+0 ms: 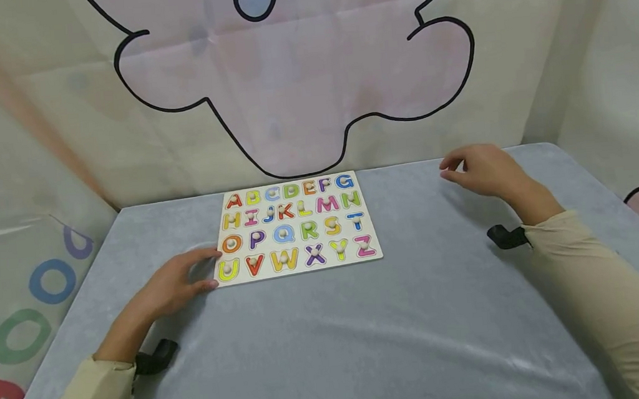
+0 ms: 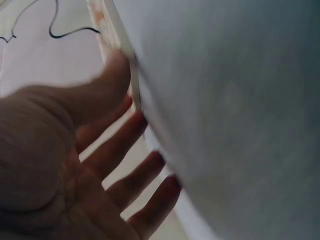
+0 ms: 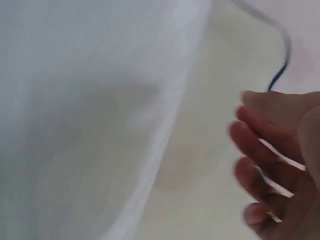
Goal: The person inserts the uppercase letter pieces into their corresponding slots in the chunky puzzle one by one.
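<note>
A white alphabet puzzle board (image 1: pixel 323 246) lies flat at the back of the table, its colourful knobbed letters running from A to Z in rows. At its left edge, near the front corner, my left hand (image 1: pixel 176 283) touches the board with thumb and forefinger. In the left wrist view the thumb (image 2: pixel 112 72) is against the board's edge, and the other fingers reach down to the tabletop. Over the back right of the table, my right hand (image 1: pixel 480 171) hangs in the air with loosely bent fingers and holds nothing.
A grey-blue cloth (image 1: pixel 353 341) covers the table. Behind it hangs a pale curtain (image 1: pixel 511 53) with a large black-outlined drawing, close to the board's far edge. Another printed sheet (image 1: pixel 14 261) hangs along the left side. Both wrists carry small black mounts.
</note>
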